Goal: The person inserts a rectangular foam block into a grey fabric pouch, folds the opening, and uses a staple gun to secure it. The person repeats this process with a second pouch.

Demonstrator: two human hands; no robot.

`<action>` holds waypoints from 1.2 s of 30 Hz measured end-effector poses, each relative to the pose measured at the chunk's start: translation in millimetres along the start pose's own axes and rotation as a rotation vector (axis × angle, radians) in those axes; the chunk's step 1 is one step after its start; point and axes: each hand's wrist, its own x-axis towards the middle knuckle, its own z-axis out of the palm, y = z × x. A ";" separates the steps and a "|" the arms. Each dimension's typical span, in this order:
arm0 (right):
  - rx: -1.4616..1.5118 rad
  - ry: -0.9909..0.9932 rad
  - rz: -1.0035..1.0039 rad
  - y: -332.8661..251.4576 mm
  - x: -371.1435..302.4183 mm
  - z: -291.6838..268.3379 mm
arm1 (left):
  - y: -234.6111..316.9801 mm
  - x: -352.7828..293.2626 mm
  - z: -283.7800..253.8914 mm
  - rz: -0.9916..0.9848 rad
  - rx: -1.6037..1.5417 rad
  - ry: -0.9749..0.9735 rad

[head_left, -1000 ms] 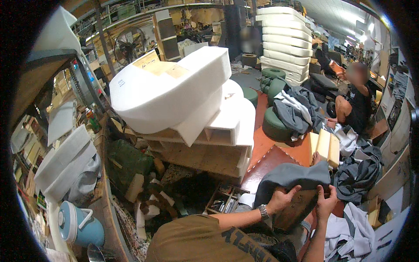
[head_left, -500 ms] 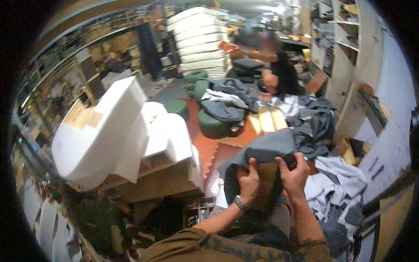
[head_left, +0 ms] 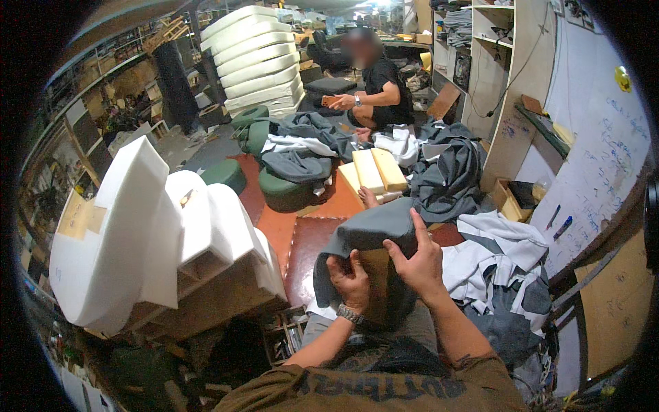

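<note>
Right fingers (head_left: 419, 225) have been spread wide against the grey cloth (head_left: 374, 223), its edge gripped by curled left fingers (head_left: 336, 266), with yellow blocks (head_left: 371, 170) lying beyond.

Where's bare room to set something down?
Bare dark red mat lies between the white foam and held grey cover; bare orange mat, between that foam and the nearest green cushion. Heaped fabric crowds the area right of the right hand.

Grey fabric (head_left: 371, 230) curves over a brown panel (head_left: 379, 278) above the lap (head_left: 412, 336).
</note>
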 end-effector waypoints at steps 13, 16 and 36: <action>0.001 -0.023 0.044 -5.3 -3.7 -0.3 | 7.1 1.4 -15.6 0.271 0.118 -0.220; 0.026 -0.026 0.042 -6.7 -4.3 -0.6 | 7.3 -2.2 -12.3 0.149 0.090 -0.149; 0.107 -0.019 -0.050 8.3 -5.3 1.6 | 29.6 -4.2 -15.3 -0.240 0.004 -0.103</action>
